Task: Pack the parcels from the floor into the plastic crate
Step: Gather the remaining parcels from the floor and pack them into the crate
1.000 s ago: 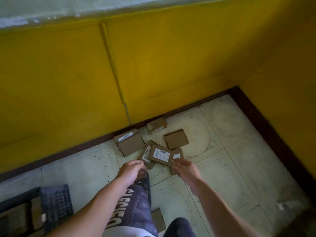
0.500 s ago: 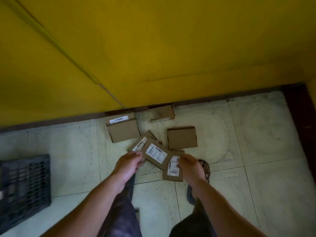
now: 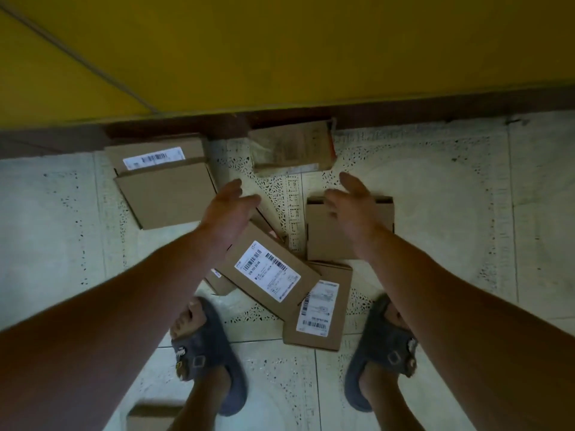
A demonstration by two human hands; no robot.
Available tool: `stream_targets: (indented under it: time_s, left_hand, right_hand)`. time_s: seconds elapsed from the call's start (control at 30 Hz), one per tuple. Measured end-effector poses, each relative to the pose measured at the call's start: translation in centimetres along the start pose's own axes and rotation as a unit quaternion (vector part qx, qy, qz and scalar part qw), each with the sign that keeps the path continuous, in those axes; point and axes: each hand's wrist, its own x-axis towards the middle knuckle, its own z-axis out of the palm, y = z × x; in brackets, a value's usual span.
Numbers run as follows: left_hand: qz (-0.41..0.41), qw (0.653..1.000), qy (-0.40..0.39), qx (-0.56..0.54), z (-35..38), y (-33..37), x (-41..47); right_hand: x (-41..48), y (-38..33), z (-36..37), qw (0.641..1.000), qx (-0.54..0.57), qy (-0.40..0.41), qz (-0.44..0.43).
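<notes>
Parcels, flat brown cardboard mailers, lie scattered on the pale speckled floor tiles (image 3: 466, 213) along the dark skirting board (image 3: 435, 104) of the yellow wall (image 3: 280, 42).

- Labelled parcel (image 3: 267, 272): lies at an angle between the forearms, white barcode label facing up, and overlaps a second labelled parcel (image 3: 317, 315) just beside the right foot.
- Plain parcel (image 3: 165, 197): rests left of the hands and partly covers another mailer (image 3: 152, 154) that touches the skirting.
- Blurred parcel (image 3: 292, 147): sits against the skirting ahead of both hands; its surface detail cannot be read.
- Plain parcel on the right (image 3: 326, 237): lies under the right hand.

Left hand (image 3: 227, 209): extended forward above the parcels, fingers straight and loosely together, holding nothing.
Right hand (image 3: 351, 206): extended likewise, fingers slightly spread, empty; contact with the mailer beneath appears absent, but the view does not confirm this.

Grey slip-on sandals (image 3: 205, 353) stand on the tiles on either side of the pile.
</notes>
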Motion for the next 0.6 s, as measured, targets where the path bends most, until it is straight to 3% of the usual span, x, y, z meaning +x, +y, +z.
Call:
stream_targets:
  time_s: [0.17, 0.33, 0.43, 0.6]
  left_hand:
    - [0.003, 1.000, 0.015, 0.007, 1.6, -0.1, 6.7]
    - [0.028, 0.999, 0.018, -0.020, 3.0, 0.9, 10.7]
    - [0.014, 0.999, 0.021, -0.044, 2.6, 0.8, 10.6]
    - [0.003, 0.996, -0.001, -0.087, 0.5, -0.6, 4.5]
  right_hand:
    - [6.8, -0.3, 1.5, 0.998, 0.026, 0.040, -0.028]
    - [10.6, -0.9, 1.1, 0.999, -0.009, 0.009, -0.030]
    - [10.1, -1.0, 0.5, 0.998, -0.048, -0.014, -0.047]
    - [3.4, -0.4, -0.6, 0.997, -0.024, -0.021, -0.077]
